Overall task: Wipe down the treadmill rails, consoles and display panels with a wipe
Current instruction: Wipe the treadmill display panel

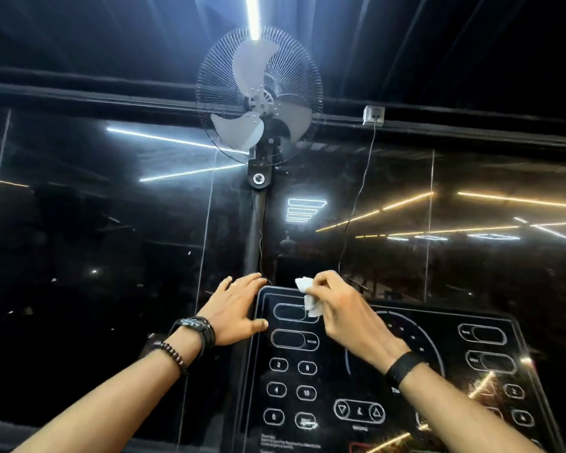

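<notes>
Right hand [343, 308] is pinching a crumpled white wipe [309, 297] against the far left corner of the treadmill console [389, 380], fingers curled round it. Left hand [237, 310] is lying flat, fingers straight, along the console's far left edge. Fan [258, 96] is standing beyond.

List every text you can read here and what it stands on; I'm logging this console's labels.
All of it is on the treadmill console:
"2", "8", "4", "10", "0": oval buttons in its left keypad.
Up and down triangles: the oval control at lower centre.
Too blurred to read: oval window labels, dial numbers, right keypad, bottom small print.
None on the wipe or fan.
</notes>
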{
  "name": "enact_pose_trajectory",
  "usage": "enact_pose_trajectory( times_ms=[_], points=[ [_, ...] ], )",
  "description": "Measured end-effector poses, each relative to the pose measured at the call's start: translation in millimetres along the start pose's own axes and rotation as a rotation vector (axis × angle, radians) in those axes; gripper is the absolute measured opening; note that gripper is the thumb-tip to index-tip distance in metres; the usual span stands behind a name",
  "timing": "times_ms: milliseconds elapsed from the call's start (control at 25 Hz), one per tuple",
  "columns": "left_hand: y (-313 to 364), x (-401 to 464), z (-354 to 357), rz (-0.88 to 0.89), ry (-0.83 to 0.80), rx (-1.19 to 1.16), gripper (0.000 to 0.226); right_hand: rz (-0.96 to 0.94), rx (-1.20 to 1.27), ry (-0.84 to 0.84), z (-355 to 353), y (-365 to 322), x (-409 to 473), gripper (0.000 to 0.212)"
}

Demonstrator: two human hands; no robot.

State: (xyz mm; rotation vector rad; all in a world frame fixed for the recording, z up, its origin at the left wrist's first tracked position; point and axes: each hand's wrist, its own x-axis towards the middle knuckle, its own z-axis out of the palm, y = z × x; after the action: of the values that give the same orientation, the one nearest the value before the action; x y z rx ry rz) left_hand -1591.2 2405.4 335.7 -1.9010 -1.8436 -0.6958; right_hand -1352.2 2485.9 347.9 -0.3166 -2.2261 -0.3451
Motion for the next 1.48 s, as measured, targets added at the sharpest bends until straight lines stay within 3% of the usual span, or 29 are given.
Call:
enact_pose_trajectory(
  times_ms=[120, 240, 360, 440, 560, 680, 800, 920, 1040, 1080, 1200, 1320, 1440, 1480],
  points=[
    [-15.9, 14.0, 18.2, -0.018, -0.004, -0.182, 0.092, -0.029, -0.025, -0.057, 37.0, 4.7, 13.8, 0.047],
    [-26.0, 24.4, 38.1, -0.068, -0.001, -0.344, 0.09, -0.038, -0.049, -0.097, 71.9, 11.3, 28.4, 0.039],
    [-38.3, 40.1, 50.4, -0.062, 0.021, -0.337, 0.092, -0.103, -0.095, -0.183, 96.5, 19.0, 43.7, 0.026],
    [-41.6, 44.1, 54.2, -0.055, 0.042, -0.335, 0.094, -0.16, -0.201, -0.076, 103.8, 31.9, 55.4, 0.021],
    [-41.9, 44.8, 54.4, -0.065, 0.07, -0.316, 0.092, -0.021, -0.223, 0.154, 115.5, 32.5, 63.8, 0.008],
    [-43.9, 47.2, 56.0, -0.048, 0.073, -0.297, 0.089, -0.229, -0.289, 0.089, 136.9, 35.0, 56.7, 0.012],
    [-44.8, 48.5, 57.6, -0.059, 0.117, -0.318, 0.088, -0.039, -0.223, 0.255, 130.9, 34.4, 62.9, 0.014],
    [-41.2, 46.9, 57.9, -0.064, 0.108, -0.332, 0.092, -0.24, -0.284, 0.161, 139.0, 27.4, 53.8, 0.008],
    [-38.3, 42.4, 53.5, -0.083, 0.093, -0.3, 0.096, -0.023, -0.256, 0.243, 133.6, 31.7, 56.7, 0.007],
    [-37.9, 38.5, 54.2, -0.087, 0.088, -0.3, 0.095, -0.035, -0.248, 0.244, 135.7, 30.1, 52.9, 0.008],
    [-37.8, 30.5, 57.5, -0.06, 0.076, -0.339, 0.086, -0.296, -0.313, 0.116, 145.6, 23.6, 30.1, 0.007],
    [-38.8, 30.0, 60.2, -0.055, 0.078, -0.332, 0.068, -0.01, -0.207, 0.293, 142.9, 22.3, 16.7, 0.013],
    [-38.4, 32.1, 61.9, -0.034, 0.077, -0.269, 0.08, -0.258, -0.263, 0.172, 153.3, 9.6, -3.4, 0.012],
    [-38.2, 31.9, 62.5, -0.022, 0.088, -0.262, 0.085, -0.235, -0.26, 0.162, 154.4, 10.7, -5.0, 0.013]
  ],
)
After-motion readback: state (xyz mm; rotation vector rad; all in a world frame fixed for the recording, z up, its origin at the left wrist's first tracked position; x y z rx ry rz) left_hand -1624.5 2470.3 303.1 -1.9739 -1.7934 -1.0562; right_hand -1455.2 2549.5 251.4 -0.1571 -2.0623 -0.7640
